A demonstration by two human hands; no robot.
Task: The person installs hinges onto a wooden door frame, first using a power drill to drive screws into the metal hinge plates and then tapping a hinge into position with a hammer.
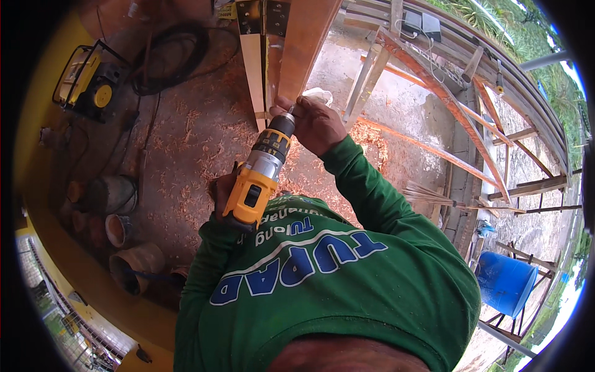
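Note:
My left hand (224, 191) is wrapped round the handle of a yellow-and-black cordless drill (259, 177), mostly hidden behind the drill's body. The drill points forward and slightly right, its chuck (282, 123) close to the end of an upright brown wooden panel (305, 49). At the tip of the drill, my right hand (319, 124) has its fingers pinched together against the panel's edge; what they hold is too small to make out. Beside the panel stands a pale wooden strip (252, 68), with a dark metal hinge (277, 17) near the top.
Wood shavings (192, 124) litter the floor. On the left are a yellow-and-black machine (93, 80), a coiled black hose (170, 59) and several buckets (136, 263). Wooden braces (446, 105), a stick broom (427, 194) and a blue barrel (506, 283) stand to the right.

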